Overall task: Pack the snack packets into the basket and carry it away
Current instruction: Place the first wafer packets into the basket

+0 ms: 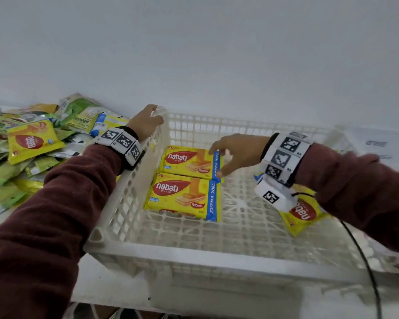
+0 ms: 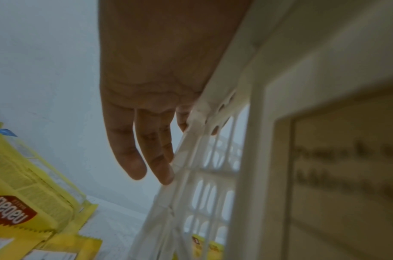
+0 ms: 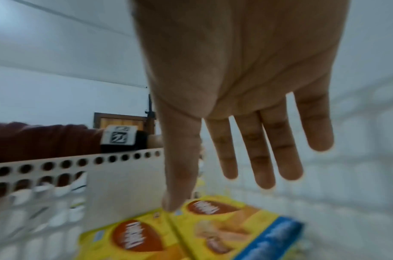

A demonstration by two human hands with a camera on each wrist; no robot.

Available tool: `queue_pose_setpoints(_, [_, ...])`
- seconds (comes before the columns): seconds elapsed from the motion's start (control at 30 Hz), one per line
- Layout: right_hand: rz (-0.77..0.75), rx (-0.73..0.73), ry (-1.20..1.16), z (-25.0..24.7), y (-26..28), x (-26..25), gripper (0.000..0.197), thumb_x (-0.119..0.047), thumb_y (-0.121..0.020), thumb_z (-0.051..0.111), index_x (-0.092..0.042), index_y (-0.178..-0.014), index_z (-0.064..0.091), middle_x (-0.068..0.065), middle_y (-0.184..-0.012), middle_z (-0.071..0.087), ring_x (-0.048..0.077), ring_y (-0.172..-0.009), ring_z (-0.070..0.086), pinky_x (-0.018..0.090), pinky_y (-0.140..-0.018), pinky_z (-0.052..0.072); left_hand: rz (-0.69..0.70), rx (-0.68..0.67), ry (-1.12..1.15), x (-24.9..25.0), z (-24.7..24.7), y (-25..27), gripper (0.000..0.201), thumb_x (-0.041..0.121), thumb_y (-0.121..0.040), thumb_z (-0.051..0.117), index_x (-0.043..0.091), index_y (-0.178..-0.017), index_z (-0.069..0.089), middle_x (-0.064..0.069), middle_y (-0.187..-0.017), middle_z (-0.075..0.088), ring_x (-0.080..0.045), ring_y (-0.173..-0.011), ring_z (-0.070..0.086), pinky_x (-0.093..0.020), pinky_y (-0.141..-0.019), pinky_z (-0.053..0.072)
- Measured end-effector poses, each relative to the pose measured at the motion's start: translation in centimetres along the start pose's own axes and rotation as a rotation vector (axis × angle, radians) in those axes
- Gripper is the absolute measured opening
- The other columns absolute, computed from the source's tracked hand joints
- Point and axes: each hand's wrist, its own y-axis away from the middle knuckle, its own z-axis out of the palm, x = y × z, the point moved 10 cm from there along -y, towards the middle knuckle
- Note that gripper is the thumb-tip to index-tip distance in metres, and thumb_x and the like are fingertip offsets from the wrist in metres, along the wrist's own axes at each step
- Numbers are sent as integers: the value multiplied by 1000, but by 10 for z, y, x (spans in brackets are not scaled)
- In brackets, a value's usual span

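Note:
A white slatted plastic basket (image 1: 194, 256) stands on the table in front of me. Two yellow Nabati wafer packets lie flat in its left half, one far (image 1: 189, 162) and one near (image 1: 182, 194). My right hand (image 1: 217, 162) hovers open with spread fingers over the far packet's blue end; its thumb tip (image 3: 173, 205) reaches down to the packets (image 3: 231, 228). My left hand (image 1: 151, 122) rests on the basket's far left corner. Its straight fingers (image 2: 135, 158) hang down outside the wall (image 2: 186, 176). A third yellow packet (image 1: 304, 215) lies at the basket's right side, partly hidden under my right wrist.
A loose pile of yellow and green snack packets (image 1: 32, 143) covers the table left of the basket, one of them close to my left hand (image 2: 24, 193). A white wall rises right behind. A black cable (image 1: 364, 261) hangs from my right wrist across the basket's right front.

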Motion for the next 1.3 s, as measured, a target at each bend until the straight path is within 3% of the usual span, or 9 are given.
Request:
queue_pose_setpoints(0.17, [240, -204, 170, 8, 28, 88, 63, -25, -80, 71, -21, -136, 42, 8, -124, 50, 14, -92, 46, 11, -59, 39, 13, 16, 6, 1, 0, -1, 48, 18, -94, 43, 10, -140, 31, -18, -119, 51, -23, -75, 47, -29, -65, 37])
queue_pose_setpoints(0.3, [316, -300, 153, 36, 38, 119, 66, -32, -81, 69, -25, -139, 39, 3, -139, 42, 19, -124, 44, 28, -97, 36, 26, 28, 6, 3, 0, -2, 40, 16, -94, 43, 9, -133, 38, -12, -97, 49, -15, -58, 42, -24, -54, 33])
queue_pose_setpoints(0.4, [302, -299, 169, 47, 33, 123, 64, -36, -76, 73, -21, -132, 46, 2, -120, 49, 17, -104, 49, 28, -87, 39, 25, 29, -1, 4, -1, -1, 40, 16, -95, 43, 9, -134, 37, -11, -99, 48, -20, -64, 44, -25, -55, 33])
queue_pose_setpoints(0.53, [192, -262, 225, 41, 23, 110, 38, -29, -70, 79, -22, -87, 46, -8, -82, 40, 14, -80, 43, 25, -65, 35, 26, 32, 3, 4, -2, 2, 40, 16, -95, 43, 10, -134, 37, -10, -100, 48, -18, -64, 45, -23, -55, 33])
queue_pose_setpoints(0.63, [151, -300, 262, 31, 25, 97, 46, -26, -67, 82, -23, -66, 36, -8, -69, 37, 13, -66, 39, 24, -55, 30, 33, 37, 12, 4, -2, 1, 40, 16, -94, 43, 10, -134, 38, -9, -101, 49, -20, -67, 46, -21, -56, 33])
queue_pose_setpoints(0.83, [76, -117, 222, -33, 55, 44, 43, -22, -69, 79, -27, -93, 44, -17, -73, 42, 3, -63, 43, 13, -52, 31, 38, 34, 8, 6, -2, 3, 42, 17, -95, 43, 11, -136, 36, -8, -106, 48, -21, -82, 47, -26, -59, 35])
queue_pose_setpoints(1.03, [-129, 197, -324, -83, 71, -12, 39, -15, -74, 75, -32, -103, 54, -10, -80, 67, 4, -61, 64, 16, -56, 51, 14, 15, 0, 7, 0, 3, 46, 18, -94, 44, 11, -139, 34, -13, -121, 50, -24, -93, 49, -29, -72, 39])
queue_pose_setpoints(1.2, [-157, 134, -688, -24, 38, -28, 34, -8, -72, 75, -26, -95, 57, 11, -81, 67, 20, -71, 61, 39, -62, 52, -2, 9, -8, 2, -2, 3, 49, 19, -93, 45, 12, -140, 33, -16, -136, 44, -32, -112, 51, -32, -88, 40])
queue_pose_setpoints(1.3, [-137, 34, -875, 16, 27, -34, 32, -4, -75, 72, -20, -96, 54, -5, -61, 62, 8, -53, 56, 19, -44, 42, 1, 8, -9, 2, -2, 3, 49, 19, -93, 45, 12, -139, 33, -14, -136, 44, -31, -110, 52, -32, -88, 40])
